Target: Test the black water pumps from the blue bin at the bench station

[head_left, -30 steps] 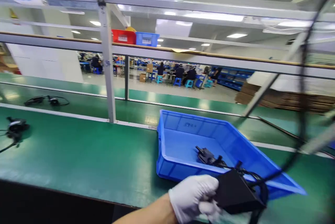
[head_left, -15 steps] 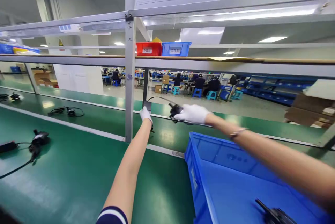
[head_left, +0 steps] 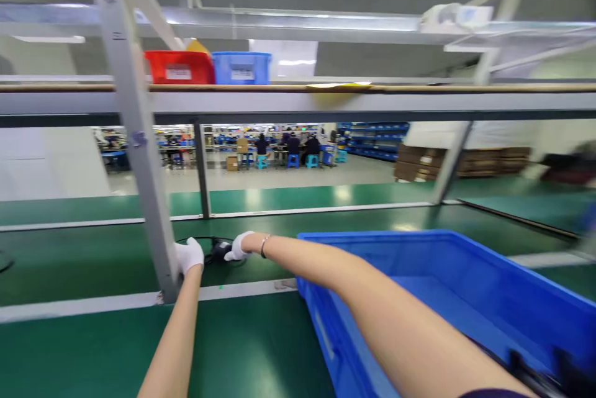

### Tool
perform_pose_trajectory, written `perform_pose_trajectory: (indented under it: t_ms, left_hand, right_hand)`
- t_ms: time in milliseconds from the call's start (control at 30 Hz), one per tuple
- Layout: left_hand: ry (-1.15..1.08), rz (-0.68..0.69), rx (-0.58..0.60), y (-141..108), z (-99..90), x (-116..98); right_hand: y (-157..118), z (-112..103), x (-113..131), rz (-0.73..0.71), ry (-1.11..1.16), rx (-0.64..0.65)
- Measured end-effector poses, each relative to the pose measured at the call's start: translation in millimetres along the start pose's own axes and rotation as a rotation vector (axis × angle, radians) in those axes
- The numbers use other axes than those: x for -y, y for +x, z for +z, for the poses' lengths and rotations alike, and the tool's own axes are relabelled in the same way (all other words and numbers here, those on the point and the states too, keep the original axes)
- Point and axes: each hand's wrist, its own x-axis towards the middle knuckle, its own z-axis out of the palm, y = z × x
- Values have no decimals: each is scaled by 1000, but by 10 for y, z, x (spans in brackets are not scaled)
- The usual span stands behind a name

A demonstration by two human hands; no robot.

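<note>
Reaching across the green bench (head_left: pixel 251 342), we have our right hand (head_left: pixel 238 246) at the black device (head_left: pixel 220 251) on its far side, left hand (head_left: pixel 189 255) beside the post (head_left: pixel 139 143); we cannot tell either grip. People (head_left: pixel 293 144) sit far off.

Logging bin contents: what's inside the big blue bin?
Inside the blue bin, dark items sit at the near right corner, blurred and cut off by the frame. The right arm covers part of the interior, so anything behind it can't be seen.

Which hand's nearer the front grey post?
Left. The left hand is close beside the front grey post, near its base; the right hand is farther off, at the black device.
</note>
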Motion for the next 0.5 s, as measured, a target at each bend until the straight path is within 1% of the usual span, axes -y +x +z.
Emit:
perform_pose_trajectory:
  t_ms: [33,67,100,167,200,233,267,300,367,433,500]
  left_hand:
    - [8,-10,-14,-37,36,-99]
    - [7,-14,-11,-82,83,-230]
    - [3,-6,13,-141,138,-389]
    - [-19,68,117,-334,254,-759]
    - [-41,126,193,-477,302,-955]
    - [-67,191,277,-652,337,-1146]
    - [-94,256,363,-855,356,-1326]
    - [-120,317,450,-1077,360,-1490]
    - [-162,408,617,-1545,338,-1755]
    - [-192,456,770,-1984,301,-1924]
    - [-217,460,904,-2347,280,-1998]
  right_hand:
    - [-69,-217,-142,37,45,124]
    - [-163,-455,-337,74,97,218]
    - [-297,-691,-579,112,150,272]
    - [-715,-1081,-1136,205,220,288]
    - [-997,-1200,-1412,275,223,267]
    - [-1315,-1254,-1663,355,211,241]
    - [-1649,-1243,-1879,442,192,211]
    - [-1980,-1170,-2054,518,179,178]
    - [-2569,-889,-2285,621,144,145]
    - [-2993,-537,-2381,679,117,115]
    - [-3245,-233,-2392,705,91,58]
